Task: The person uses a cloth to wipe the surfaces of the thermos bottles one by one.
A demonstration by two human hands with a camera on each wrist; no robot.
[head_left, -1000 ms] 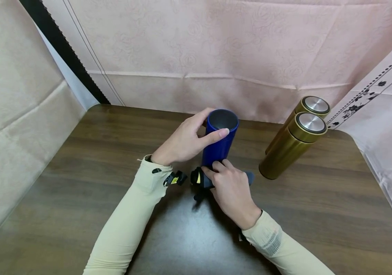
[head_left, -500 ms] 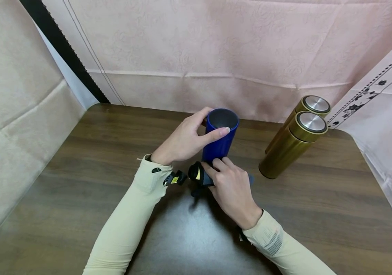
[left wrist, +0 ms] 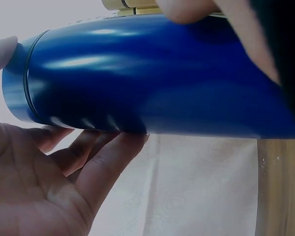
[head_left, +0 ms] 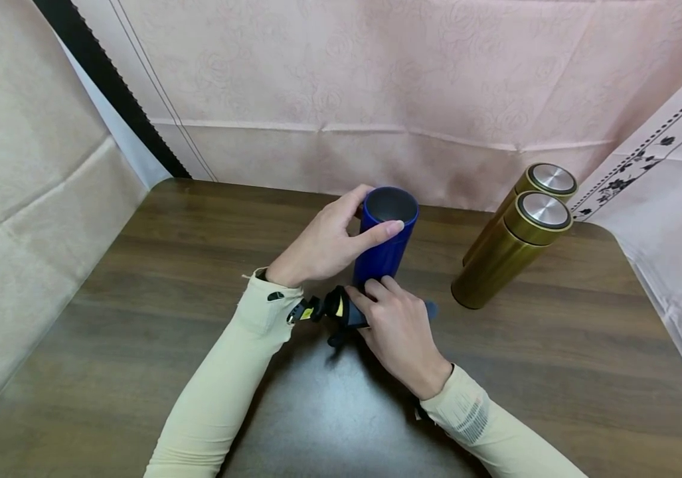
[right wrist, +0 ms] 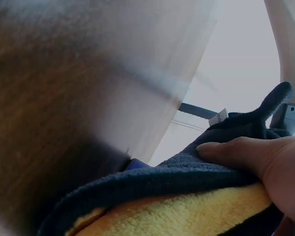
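A blue thermos [head_left: 381,257] stands upright near the back of the table, its round top dark grey. My left hand [head_left: 330,240] grips it close to the top, thumb across the near side and fingers round the far side. In the left wrist view the seam below the lid of the thermos [left wrist: 137,83] shows between those fingers. My right hand [head_left: 399,328] holds a folded dark grey and yellow cloth [head_left: 355,315] against the thermos's lower part. The right wrist view shows the cloth [right wrist: 187,211] with its fluffy yellow side and a small white tag, thumb on the grey side.
Two gold thermoses [head_left: 511,255] with silver-topped lids stand close together at the right on the wooden table [head_left: 155,318]. Pale pink patterned fabric [head_left: 341,86] hangs behind the table and down both sides.
My right hand and the cloth have shifted slightly to the left along the thermos's lower part. My left hand keeps its grip, and the thermos stays in place.
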